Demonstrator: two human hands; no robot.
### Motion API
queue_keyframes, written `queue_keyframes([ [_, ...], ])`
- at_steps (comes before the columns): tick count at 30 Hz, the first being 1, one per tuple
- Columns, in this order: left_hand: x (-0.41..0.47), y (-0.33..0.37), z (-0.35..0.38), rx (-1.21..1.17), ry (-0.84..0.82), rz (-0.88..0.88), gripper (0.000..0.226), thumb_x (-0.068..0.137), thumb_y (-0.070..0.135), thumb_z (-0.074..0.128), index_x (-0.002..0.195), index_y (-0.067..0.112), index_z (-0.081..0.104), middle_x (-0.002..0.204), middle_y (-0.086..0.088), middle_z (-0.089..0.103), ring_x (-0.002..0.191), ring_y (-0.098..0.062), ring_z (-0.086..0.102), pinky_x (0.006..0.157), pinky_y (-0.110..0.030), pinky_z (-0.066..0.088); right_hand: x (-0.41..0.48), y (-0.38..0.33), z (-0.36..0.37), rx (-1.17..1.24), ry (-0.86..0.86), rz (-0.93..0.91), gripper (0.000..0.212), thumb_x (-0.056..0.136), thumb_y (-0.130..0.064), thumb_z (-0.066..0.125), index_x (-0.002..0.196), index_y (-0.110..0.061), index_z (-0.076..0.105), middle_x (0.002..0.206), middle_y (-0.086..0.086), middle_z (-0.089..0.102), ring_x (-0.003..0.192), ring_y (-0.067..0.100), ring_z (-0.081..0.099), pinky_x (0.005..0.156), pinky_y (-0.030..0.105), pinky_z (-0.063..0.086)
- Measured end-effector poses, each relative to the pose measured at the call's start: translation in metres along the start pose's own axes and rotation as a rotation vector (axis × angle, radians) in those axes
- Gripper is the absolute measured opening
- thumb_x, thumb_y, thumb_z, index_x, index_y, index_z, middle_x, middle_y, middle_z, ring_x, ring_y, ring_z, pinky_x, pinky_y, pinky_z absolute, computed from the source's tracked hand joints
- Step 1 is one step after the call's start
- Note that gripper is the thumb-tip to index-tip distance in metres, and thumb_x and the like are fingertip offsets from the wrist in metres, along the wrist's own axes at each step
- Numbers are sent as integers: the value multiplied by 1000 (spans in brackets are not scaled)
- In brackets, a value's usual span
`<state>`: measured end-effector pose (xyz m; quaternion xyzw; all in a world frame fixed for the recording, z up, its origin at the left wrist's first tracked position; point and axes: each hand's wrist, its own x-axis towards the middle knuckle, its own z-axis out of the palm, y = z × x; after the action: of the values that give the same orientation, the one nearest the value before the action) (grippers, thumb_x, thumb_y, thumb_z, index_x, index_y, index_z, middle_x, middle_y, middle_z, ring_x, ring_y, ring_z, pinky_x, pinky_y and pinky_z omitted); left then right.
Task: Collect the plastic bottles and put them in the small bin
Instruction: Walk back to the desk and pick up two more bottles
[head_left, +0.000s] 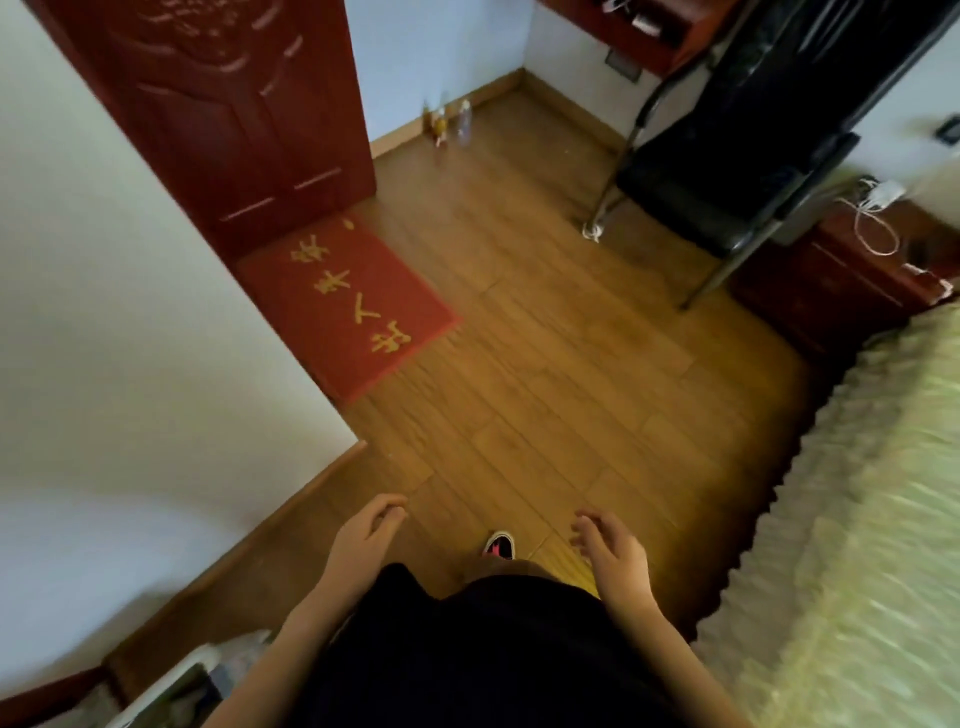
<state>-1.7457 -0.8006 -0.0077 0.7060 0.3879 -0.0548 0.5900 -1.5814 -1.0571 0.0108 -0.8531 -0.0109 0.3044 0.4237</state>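
Several plastic bottles stand upright on the wooden floor against the far wall, beside the red door: a clear bottle (464, 123) and a bottle with yellow liquid (440, 126), with more behind them. My left hand (369, 532) and my right hand (608, 545) hang low in front of my body, far from the bottles. Both hands hold nothing and their fingers are loosely curled and apart. A white container (171, 691) shows partly at the bottom left edge; I cannot tell whether it is the small bin.
A red doormat (348, 306) lies before the dark red door (218, 119). A black chair (727, 192) and a red cabinet (831, 275) with a cable stand at right. A bed (857, 519) runs along the right side. My shoe (500, 544) is on the floor.
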Motion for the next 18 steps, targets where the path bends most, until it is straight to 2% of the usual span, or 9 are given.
queue_keyframes([
  [2, 26, 22, 14, 10, 10, 4, 17, 98, 28, 50, 101, 36, 64, 101, 6, 70, 98, -14, 66, 90, -36, 52, 26, -4, -19, -4, -11, 15, 16, 99, -27, 54, 108, -21, 65, 96, -3, 70, 92, 15, 68, 86, 39, 56],
  [6, 69, 68, 26, 1, 69, 16, 21, 98, 21, 50, 97, 35, 66, 100, 5, 72, 97, -13, 66, 89, -34, 51, 80, -34, -45, 64, -9, -2, 11, 99, -24, 55, 98, -28, 65, 93, 3, 71, 88, 17, 67, 74, 25, 51],
  [10, 111, 99, 23, -15, 115, -6, 23, 98, 16, 49, 95, 32, 66, 99, 1, 72, 97, -14, 66, 88, -30, 50, 140, -75, -59, 90, -19, -26, 15, 99, -26, 54, 105, -21, 67, 95, 0, 71, 91, 18, 67, 78, 30, 53],
  [14, 165, 118, 19, -18, 137, -47, 21, 99, 17, 47, 104, 21, 67, 103, -1, 71, 99, -14, 65, 84, -24, 48, 206, -108, -62, 111, -12, -41, 16, 98, -28, 54, 106, -22, 67, 96, -1, 71, 92, 16, 66, 83, 34, 54],
  [18, 248, 144, 8, -28, 152, -87, 21, 99, 18, 48, 104, 19, 68, 101, -2, 72, 93, -13, 66, 90, -36, 50, 284, -145, -63, 115, 7, -26, 16, 99, -26, 54, 106, -20, 67, 93, -1, 71, 89, 15, 67, 81, 33, 55],
])
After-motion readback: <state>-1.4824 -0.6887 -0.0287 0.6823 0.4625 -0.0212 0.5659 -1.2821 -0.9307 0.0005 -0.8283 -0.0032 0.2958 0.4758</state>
